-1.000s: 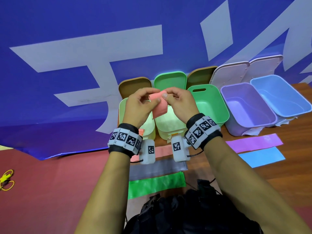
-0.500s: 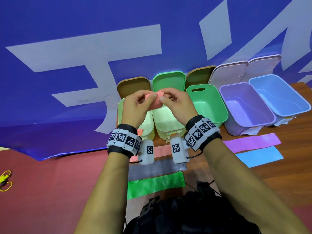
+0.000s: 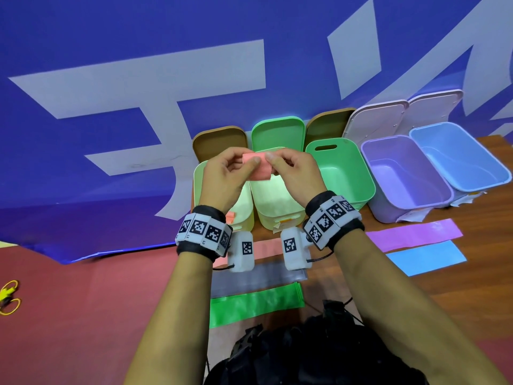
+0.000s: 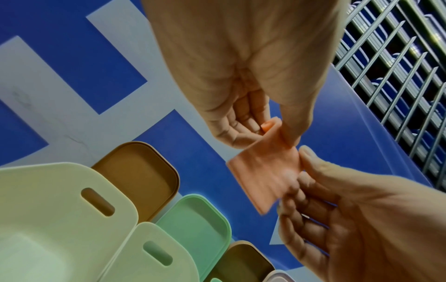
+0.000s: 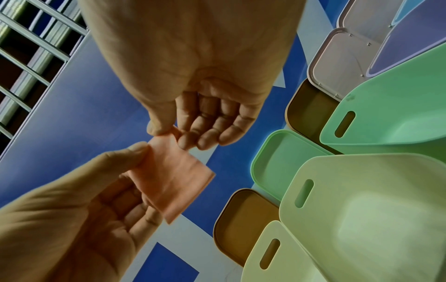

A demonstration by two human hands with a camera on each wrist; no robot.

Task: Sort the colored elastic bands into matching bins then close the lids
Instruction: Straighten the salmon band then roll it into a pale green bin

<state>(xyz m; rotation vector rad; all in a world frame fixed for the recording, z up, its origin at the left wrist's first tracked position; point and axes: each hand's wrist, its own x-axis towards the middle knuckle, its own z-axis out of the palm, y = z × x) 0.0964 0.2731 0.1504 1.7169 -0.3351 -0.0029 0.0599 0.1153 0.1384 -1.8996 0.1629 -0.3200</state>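
Both hands raised together above the two pale yellow-green bins [image 3: 280, 207], palms facing each other, wrists level. Left hand [image 3: 224, 176] pinches the folded pink band [image 3: 256, 169] between thumb and fingers; other fingers curled behind it. Right hand [image 3: 295, 170] pinches the band's opposite top edge, thumb tip on top, fingers bent underneath. Band hangs in the air between the two hands, folded into a small rectangle, lower corner free. Five bins sit in a row, all open: two pale yellow-green, green bin [image 3: 340, 173], purple bin [image 3: 405, 173], blue bin [image 3: 458, 157], lids propped behind. On the table [image 3: 485, 287] lie a second pink band [image 3: 266, 247], grey band [image 3: 249, 279], green band [image 3: 255, 304], purple band [image 3: 413, 234], blue band [image 3: 424, 257].
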